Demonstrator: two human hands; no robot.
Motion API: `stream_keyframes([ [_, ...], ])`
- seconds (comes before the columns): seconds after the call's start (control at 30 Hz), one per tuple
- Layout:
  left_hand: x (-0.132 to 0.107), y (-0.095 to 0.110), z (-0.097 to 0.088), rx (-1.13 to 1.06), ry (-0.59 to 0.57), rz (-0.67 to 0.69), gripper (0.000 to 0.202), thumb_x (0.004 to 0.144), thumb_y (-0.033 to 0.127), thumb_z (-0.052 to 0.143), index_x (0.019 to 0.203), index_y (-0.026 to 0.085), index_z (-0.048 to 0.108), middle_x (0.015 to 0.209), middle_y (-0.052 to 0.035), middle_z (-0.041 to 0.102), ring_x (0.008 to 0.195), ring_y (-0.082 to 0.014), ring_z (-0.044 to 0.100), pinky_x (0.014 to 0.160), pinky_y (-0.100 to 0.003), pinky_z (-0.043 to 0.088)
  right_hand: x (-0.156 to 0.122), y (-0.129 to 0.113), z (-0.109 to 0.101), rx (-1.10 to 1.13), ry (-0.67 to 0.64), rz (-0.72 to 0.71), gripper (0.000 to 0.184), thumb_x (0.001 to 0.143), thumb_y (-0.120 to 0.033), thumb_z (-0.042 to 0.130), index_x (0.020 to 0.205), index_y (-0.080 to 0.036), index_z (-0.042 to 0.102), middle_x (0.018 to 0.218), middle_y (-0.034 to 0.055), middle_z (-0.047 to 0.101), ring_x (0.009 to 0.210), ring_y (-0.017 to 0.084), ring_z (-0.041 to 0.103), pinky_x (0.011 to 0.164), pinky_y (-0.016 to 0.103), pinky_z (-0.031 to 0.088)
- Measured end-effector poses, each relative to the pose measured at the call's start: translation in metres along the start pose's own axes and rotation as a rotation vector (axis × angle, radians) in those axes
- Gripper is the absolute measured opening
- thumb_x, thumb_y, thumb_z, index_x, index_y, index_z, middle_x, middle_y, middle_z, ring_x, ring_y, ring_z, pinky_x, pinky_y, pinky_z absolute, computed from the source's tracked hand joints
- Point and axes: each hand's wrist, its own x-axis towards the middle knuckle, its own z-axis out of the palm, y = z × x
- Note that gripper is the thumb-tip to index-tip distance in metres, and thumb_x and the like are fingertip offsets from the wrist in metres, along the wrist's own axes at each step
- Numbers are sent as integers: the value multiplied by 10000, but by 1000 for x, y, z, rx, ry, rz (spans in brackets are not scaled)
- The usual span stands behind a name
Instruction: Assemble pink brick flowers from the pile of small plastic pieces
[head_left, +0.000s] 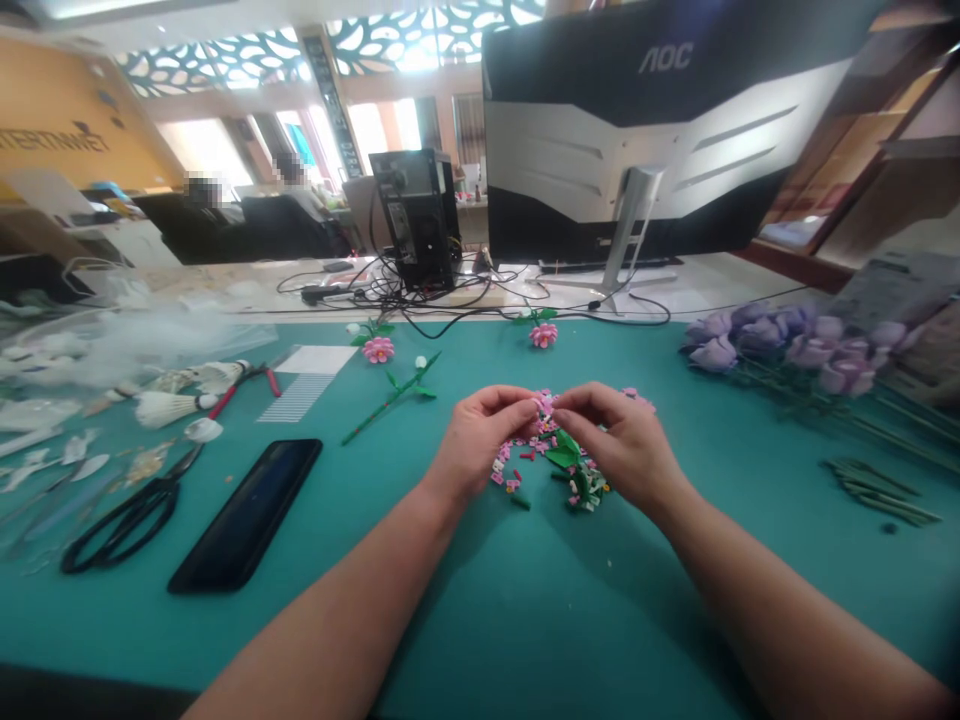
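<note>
My left hand (480, 442) and my right hand (619, 438) meet above the teal cutting mat (480, 620), their fingertips pinching a small pink plastic flower piece (544, 404). Just below them lies a loose cluster of tiny pink brick pieces (510, 462) and green plastic leaves (564, 450). My palms partly hide this cluster. Farther up the mat are finished pink brick flowers (379, 349) on green stems, and a long green stem with a white bud (394, 400).
Black scissors (127, 522), a black phone (247, 515) and shuttlecocks (172, 405) lie to the left. Purple artificial roses (795, 348) and green stems (881, 490) lie to the right. Behind the mat stand a monitor (660, 130), a computer tower (416, 220) and tangled cables (375, 290).
</note>
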Motion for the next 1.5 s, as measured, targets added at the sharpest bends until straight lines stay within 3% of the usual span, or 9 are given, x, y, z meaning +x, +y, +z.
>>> stream_keyframes([
  [0.27, -5, 1, 0, 131, -105, 96, 168, 728, 245, 741, 845, 145, 674, 736, -16, 694, 681, -118, 644, 684, -246, 533, -9, -19, 1, -69, 32, -185, 12, 834, -216, 634, 834, -211, 646, 766, -9, 641, 666, 111, 609, 610, 230, 477],
  [0.5, -9, 8, -1, 244, -137, 125, 190, 759, 256, 713, 906, 138, 694, 806, -50, 722, 733, -152, 681, 728, -271, 556, -8, -20, -5, -223, 47, -301, 64, 869, -198, 587, 840, -213, 642, 800, -1, 631, 750, 117, 587, 660, 225, 444],
  [0.93, -12, 9, -1, 641, -104, 263, 185, 826, 331, 621, 846, 152, 661, 753, -41, 677, 691, -144, 620, 648, -254, 510, -10, -23, -5, -287, -19, -277, 103, 855, -150, 558, 768, -194, 592, 744, -3, 586, 709, 122, 530, 643, 231, 394],
  [1.13, -12, 7, 2, 568, -108, 237, 184, 810, 336, 634, 814, 154, 661, 738, -40, 669, 704, -147, 617, 677, -258, 498, -8, -19, -2, -231, -11, -197, 96, 828, -173, 573, 746, -201, 614, 713, -3, 621, 670, 130, 551, 609, 243, 403],
  [1.33, -4, -2, 5, 234, -19, 52, 212, 732, 297, 714, 839, 128, 642, 728, -32, 677, 685, -148, 648, 715, -303, 536, -4, -4, 5, 2, -53, 24, 129, 834, -308, 584, 809, -203, 655, 756, 13, 690, 693, 153, 613, 612, 258, 463],
  [1.5, 2, -4, 1, 108, 48, -99, 232, 697, 256, 744, 855, 110, 658, 756, -41, 686, 647, -121, 644, 686, -272, 537, 3, 4, -1, -77, -103, 48, 207, 868, -347, 530, 888, -205, 678, 813, 19, 696, 740, 165, 611, 660, 278, 459],
])
